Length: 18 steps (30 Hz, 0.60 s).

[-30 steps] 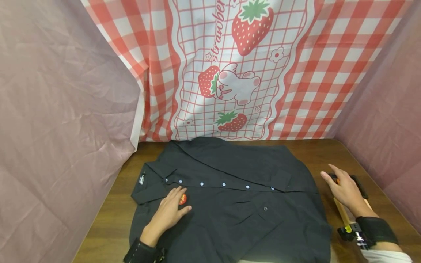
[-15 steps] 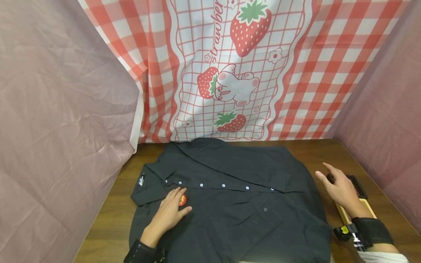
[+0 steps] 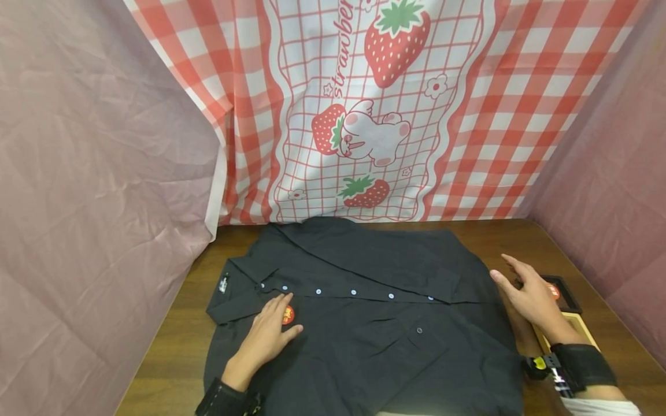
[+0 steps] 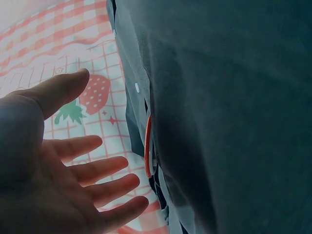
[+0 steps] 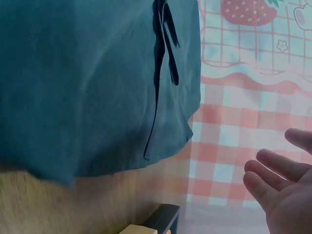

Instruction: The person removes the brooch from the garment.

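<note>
A dark button shirt (image 3: 359,346) lies spread on the table, with a row of pale buttons and its collar towards the left. On its left part sits a round red badge (image 3: 288,315), seen edge-on in the left wrist view as a red-rimmed disc (image 4: 148,146). My left hand (image 3: 266,342) is over the shirt beside the badge, partly covering it in the head view. The left wrist view shows its fingers (image 4: 105,168) spread, holding nothing. My right hand (image 3: 536,303) hovers near the shirt's right edge, fingers extended and empty.
A black tray (image 3: 573,303) with a round red piece (image 3: 554,291) in it stands at the right, partly behind my right hand. A light wooden box (image 3: 581,325) adjoins it, half hidden by my forearm. A strawberry-print checked cloth (image 3: 468,173) hangs behind the wooden table (image 3: 166,346).
My right hand has drifted left towards the shirt's edge, uncovering more of the black tray and the red piece in it. My left hand, the shirt and the badge have hardly moved.
</note>
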Each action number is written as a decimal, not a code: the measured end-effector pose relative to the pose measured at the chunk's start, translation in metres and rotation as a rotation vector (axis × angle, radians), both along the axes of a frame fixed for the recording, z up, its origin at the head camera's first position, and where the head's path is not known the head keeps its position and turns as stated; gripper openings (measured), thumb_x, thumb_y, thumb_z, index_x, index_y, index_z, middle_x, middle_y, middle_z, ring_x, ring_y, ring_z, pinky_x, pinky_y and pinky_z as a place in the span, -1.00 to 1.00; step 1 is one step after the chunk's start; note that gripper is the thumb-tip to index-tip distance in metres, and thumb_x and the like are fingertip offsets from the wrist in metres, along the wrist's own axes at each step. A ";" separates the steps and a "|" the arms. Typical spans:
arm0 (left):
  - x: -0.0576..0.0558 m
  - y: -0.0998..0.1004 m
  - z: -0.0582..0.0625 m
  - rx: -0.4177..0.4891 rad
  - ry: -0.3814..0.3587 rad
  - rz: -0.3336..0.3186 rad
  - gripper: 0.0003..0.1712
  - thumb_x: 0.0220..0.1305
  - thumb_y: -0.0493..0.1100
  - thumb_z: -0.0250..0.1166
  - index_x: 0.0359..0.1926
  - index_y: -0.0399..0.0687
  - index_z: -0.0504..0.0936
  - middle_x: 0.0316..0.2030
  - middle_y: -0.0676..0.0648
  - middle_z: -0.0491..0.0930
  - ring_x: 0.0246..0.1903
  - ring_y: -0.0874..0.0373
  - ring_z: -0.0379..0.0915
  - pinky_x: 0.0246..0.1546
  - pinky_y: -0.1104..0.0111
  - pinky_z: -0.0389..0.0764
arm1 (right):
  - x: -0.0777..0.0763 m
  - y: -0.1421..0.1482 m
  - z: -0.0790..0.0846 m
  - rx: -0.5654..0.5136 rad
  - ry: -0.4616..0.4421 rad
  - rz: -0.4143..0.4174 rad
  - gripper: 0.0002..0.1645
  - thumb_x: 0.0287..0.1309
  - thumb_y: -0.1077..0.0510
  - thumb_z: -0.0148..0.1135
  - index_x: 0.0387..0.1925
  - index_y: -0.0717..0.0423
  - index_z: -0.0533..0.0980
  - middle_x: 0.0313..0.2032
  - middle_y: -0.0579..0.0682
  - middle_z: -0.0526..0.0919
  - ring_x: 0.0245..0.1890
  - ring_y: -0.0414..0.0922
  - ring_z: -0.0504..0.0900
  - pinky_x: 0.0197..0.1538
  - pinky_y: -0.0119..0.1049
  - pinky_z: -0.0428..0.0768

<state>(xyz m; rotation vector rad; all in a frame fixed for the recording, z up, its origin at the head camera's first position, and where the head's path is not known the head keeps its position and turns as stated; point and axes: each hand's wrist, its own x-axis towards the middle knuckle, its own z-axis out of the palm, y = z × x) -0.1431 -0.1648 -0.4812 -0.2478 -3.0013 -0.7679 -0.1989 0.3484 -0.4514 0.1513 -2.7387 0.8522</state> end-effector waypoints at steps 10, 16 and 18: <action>-0.002 0.000 -0.002 0.011 -0.023 -0.005 -0.24 0.17 -0.01 0.39 0.33 -0.18 0.37 0.32 -0.31 0.36 0.35 -0.26 0.22 0.23 -0.23 0.32 | 0.002 -0.010 -0.003 -0.022 -0.042 0.031 -0.22 0.40 -0.09 0.04 0.42 0.30 0.14 0.19 0.54 0.31 0.09 0.48 0.38 -0.02 0.38 0.38; -0.002 0.000 -0.002 0.005 -0.028 -0.006 -0.25 0.17 -0.01 0.39 0.33 -0.18 0.38 0.32 -0.31 0.36 0.35 -0.27 0.22 0.23 -0.23 0.32 | 0.005 -0.019 0.000 -0.029 -0.032 0.033 -0.24 0.39 -0.07 0.06 0.41 0.30 0.16 0.19 0.53 0.32 0.11 0.47 0.38 0.02 0.39 0.38; -0.002 -0.001 -0.002 0.007 -0.028 -0.006 -0.26 0.17 -0.02 0.39 0.32 -0.18 0.39 0.32 -0.32 0.36 0.35 -0.27 0.22 0.23 -0.23 0.32 | 0.005 -0.022 0.001 -0.029 -0.036 0.034 -0.24 0.39 -0.08 0.06 0.41 0.30 0.15 0.19 0.51 0.32 0.11 0.46 0.39 0.03 0.39 0.38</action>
